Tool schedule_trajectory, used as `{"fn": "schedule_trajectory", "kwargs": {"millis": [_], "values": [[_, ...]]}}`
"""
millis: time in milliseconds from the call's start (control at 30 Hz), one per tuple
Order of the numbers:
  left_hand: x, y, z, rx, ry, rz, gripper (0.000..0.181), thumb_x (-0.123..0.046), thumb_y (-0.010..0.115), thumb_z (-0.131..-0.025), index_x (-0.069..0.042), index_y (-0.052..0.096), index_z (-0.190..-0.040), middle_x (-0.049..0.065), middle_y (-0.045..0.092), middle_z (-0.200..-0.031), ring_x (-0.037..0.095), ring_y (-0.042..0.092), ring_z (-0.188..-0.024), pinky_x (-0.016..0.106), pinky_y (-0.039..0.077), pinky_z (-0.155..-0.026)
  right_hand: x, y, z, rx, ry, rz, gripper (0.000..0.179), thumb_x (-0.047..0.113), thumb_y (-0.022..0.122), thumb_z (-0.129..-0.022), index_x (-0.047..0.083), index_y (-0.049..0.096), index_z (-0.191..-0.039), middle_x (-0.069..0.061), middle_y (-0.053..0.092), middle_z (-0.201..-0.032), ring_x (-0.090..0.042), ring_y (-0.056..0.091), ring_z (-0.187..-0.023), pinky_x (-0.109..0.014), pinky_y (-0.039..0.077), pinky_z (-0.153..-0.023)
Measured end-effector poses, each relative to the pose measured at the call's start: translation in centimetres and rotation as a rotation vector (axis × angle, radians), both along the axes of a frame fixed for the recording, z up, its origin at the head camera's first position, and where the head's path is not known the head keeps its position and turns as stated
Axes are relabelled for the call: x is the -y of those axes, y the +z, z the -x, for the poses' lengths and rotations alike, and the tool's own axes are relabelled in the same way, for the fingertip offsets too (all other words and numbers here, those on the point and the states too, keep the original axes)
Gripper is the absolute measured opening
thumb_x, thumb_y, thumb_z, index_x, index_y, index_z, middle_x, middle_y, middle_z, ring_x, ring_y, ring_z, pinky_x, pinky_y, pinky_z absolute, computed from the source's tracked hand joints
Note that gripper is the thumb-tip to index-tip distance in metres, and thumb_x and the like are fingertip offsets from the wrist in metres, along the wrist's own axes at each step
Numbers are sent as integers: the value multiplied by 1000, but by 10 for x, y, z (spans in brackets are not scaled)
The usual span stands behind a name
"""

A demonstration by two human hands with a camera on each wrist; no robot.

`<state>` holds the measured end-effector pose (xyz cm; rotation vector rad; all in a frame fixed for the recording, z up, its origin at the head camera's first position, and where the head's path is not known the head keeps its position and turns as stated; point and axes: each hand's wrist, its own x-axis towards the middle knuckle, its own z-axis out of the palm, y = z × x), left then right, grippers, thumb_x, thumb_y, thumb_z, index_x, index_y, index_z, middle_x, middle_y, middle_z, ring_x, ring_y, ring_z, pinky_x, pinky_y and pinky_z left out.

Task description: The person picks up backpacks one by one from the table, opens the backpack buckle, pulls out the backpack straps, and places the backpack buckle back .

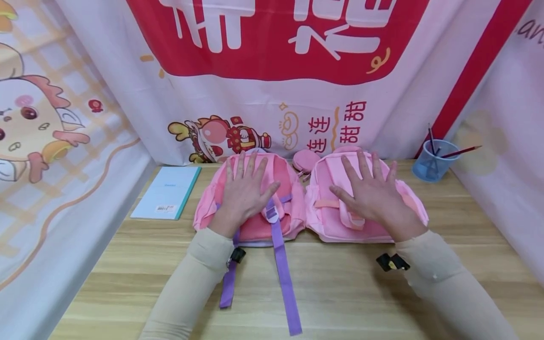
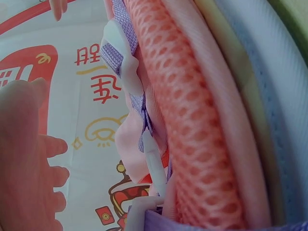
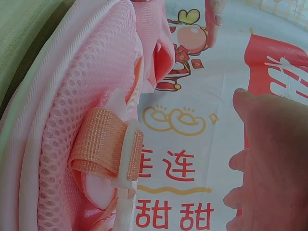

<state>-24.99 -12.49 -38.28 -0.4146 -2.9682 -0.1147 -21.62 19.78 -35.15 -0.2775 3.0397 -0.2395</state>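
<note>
Two pink backpacks lie side by side on the table, straps facing up. The left backpack [image 1: 259,230] has coral mesh [image 2: 187,115], a white buckle [image 1: 271,213] and purple straps [image 1: 285,278] trailing toward the front. Over it hovers my left hand [image 1: 244,193], fingers straight and spread, apart from the fabric in the left wrist view. Paler pink with an orange strap [image 3: 98,142], the right backpack [image 1: 327,224] lies under my right hand [image 1: 374,196]. That hand also has extended fingers and holds nothing; a gap shows between it and the bag in the right wrist view.
A round pink pouch [image 1: 306,160] sits between the backpacks at the back. To the left lies a light blue notebook [image 1: 167,191]. A blue pen cup [image 1: 431,165] with pencils stands at the back right. Printed cloth [image 1: 272,94] hangs behind the wooden table [image 1: 340,293].
</note>
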Motion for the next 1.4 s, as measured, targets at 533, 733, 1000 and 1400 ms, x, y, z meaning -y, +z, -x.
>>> {"fn": "schedule_trajectory", "kwargs": {"millis": [533,733,1000,1400], "values": [[18,1,-3,13,-45,-69,87,-73,27,-108,-19,15,-175,11,6,-184,38,-10,-169,63,-13,-133,6,-3,-1,-27,27,-14,97,79,28,-104,20,-4,-174,-20,-18,-179,-53,-21,-163,-76,-23,-121],[28,5,-2,21,-91,-147,83,-65,33,-111,-13,19,-174,15,14,-182,45,1,-169,63,-5,-135,9,2,-2,-34,57,26,94,74,34,-107,22,-4,-175,-20,-15,-180,-51,-20,-164,-79,-15,-123],[48,15,-6,35,-93,-228,77,-59,48,-109,-15,32,-171,11,32,-177,39,18,-168,61,17,-135,20,10,0,-29,151,164,87,67,38,-110,18,9,-175,-20,0,-182,-47,-5,-168,-74,-3,-130],[75,19,-14,163,-59,-316,53,-42,66,-107,-14,61,-152,10,72,-142,35,68,-130,57,56,-107,55,4,13,-97,254,404,51,37,66,-108,8,61,-150,-14,68,-146,-36,62,-140,-57,47,-120]]}}
